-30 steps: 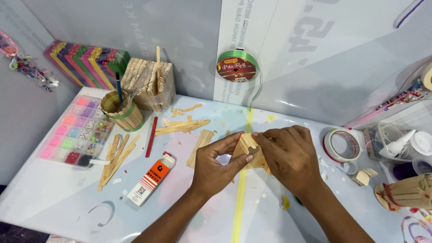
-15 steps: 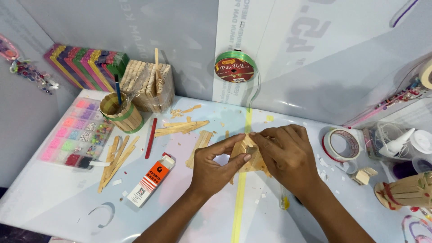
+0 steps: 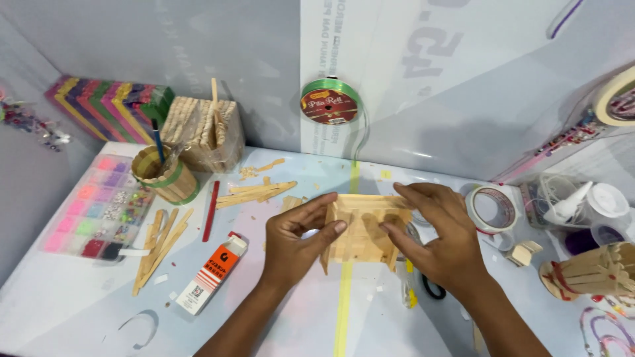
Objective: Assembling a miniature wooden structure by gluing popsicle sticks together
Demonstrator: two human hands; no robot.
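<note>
Near the middle of the worktop (image 3: 79, 311), the left hand (image 3: 294, 241) and right hand (image 3: 440, 241) have their fingers clamped on a small craft-stick frame (image 3: 362, 230), raised just off the surface. Uneven squeezing could pop its glued joints or skew the walls. Scissors (image 3: 423, 285) lie partly hidden beneath it, so setting it down there could tip it.

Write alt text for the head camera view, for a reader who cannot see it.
Two bare hands, left hand and right hand, hold a small structure of wooden craft sticks over a pale table. Around it lie loose sticks, a red-and-white glue box, a bead organiser, a tape roll and a green ribbon spool.
</note>
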